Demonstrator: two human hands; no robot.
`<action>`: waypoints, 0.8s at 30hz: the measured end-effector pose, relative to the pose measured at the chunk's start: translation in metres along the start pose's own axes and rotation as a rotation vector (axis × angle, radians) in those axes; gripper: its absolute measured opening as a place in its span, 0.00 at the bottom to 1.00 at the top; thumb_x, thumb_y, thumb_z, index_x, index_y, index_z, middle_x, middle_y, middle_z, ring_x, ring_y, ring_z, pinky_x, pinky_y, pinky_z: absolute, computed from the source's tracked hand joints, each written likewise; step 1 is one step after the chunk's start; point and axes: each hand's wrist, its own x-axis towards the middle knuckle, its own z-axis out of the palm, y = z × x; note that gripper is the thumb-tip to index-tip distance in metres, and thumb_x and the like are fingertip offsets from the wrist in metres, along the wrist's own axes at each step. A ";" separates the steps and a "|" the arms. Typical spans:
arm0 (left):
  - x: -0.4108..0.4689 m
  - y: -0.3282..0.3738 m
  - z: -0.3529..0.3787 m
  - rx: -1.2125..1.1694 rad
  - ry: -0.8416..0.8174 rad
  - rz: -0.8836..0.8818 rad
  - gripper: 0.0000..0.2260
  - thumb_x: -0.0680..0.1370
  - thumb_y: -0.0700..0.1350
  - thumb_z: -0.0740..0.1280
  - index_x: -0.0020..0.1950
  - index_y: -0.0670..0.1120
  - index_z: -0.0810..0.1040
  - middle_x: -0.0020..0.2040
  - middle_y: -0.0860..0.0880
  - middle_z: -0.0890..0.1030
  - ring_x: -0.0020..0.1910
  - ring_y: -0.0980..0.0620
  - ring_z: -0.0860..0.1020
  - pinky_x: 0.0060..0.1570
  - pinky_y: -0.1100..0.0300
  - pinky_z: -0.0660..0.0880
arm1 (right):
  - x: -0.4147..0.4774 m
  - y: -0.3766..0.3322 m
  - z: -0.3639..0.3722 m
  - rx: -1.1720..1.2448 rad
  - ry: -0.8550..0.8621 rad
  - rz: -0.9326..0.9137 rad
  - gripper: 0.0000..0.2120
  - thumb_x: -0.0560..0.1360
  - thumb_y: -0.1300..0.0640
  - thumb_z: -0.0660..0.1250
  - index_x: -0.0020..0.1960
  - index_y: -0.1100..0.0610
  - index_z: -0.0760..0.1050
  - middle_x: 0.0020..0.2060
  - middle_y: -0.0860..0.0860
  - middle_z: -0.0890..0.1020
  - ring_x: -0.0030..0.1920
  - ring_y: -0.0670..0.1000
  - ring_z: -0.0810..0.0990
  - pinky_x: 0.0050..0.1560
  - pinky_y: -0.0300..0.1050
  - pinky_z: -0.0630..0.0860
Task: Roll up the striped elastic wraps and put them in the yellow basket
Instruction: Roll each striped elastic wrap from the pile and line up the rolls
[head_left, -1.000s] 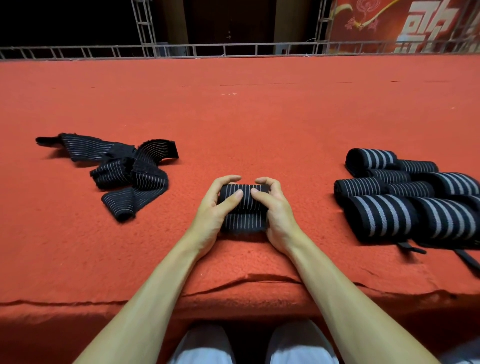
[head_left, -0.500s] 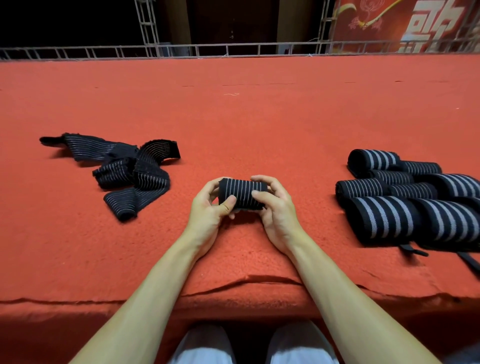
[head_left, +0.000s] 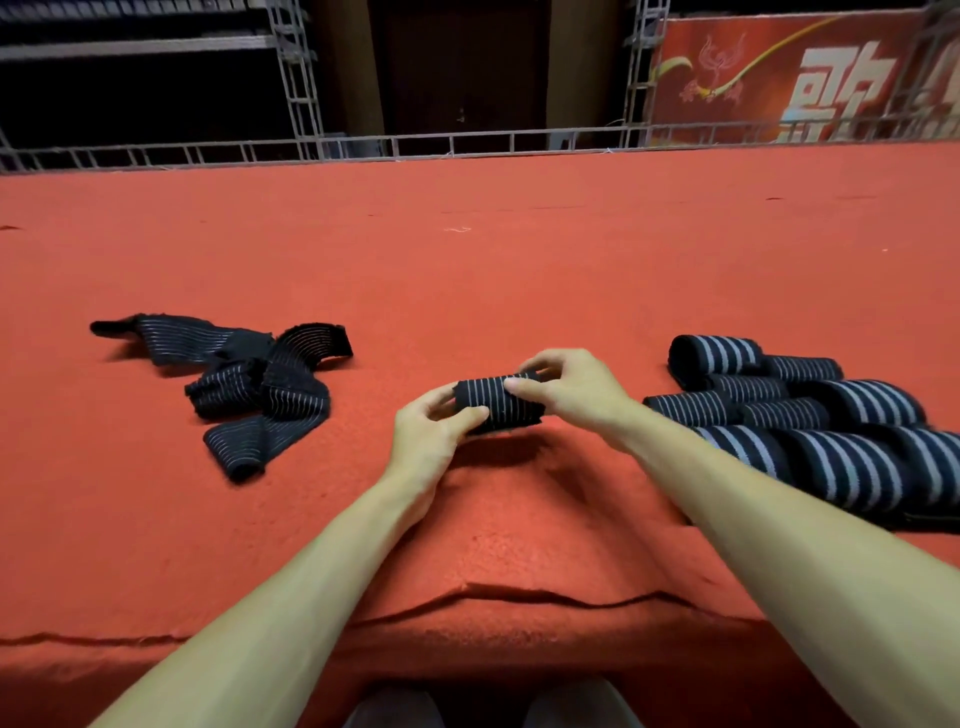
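While roll (head_left: 496, 408) is held, loose wraps (head_left: 260, 395) left.

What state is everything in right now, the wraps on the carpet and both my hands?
wrap in the hands: rolled up, held at both ends.
left hand: fingers curled round the roll's left end.
right hand: fingers curled over the roll's right end.
loose wraps: unrolled, tangled in a heap on the left.
rolled wraps: rolled, piled together on the right.
yellow basket: not in view.
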 end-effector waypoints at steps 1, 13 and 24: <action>0.004 0.001 0.012 0.020 0.006 0.013 0.14 0.72 0.35 0.72 0.56 0.44 0.82 0.53 0.45 0.84 0.54 0.48 0.81 0.59 0.52 0.76 | 0.003 0.002 -0.017 -0.111 0.012 -0.021 0.10 0.73 0.49 0.73 0.50 0.53 0.82 0.47 0.50 0.85 0.47 0.48 0.81 0.49 0.41 0.75; 0.056 -0.010 0.158 0.049 -0.145 -0.152 0.10 0.77 0.35 0.68 0.58 0.41 0.76 0.46 0.46 0.82 0.37 0.49 0.84 0.51 0.50 0.81 | 0.017 0.096 -0.163 -0.297 0.650 0.173 0.12 0.73 0.62 0.60 0.51 0.55 0.80 0.53 0.57 0.82 0.54 0.57 0.79 0.54 0.47 0.75; 0.048 -0.013 0.175 0.433 -0.356 -0.185 0.12 0.81 0.53 0.62 0.49 0.48 0.81 0.30 0.53 0.72 0.29 0.55 0.70 0.36 0.60 0.67 | 0.015 0.106 -0.145 -0.328 0.460 0.238 0.11 0.73 0.58 0.61 0.53 0.55 0.78 0.57 0.58 0.78 0.57 0.58 0.77 0.58 0.52 0.75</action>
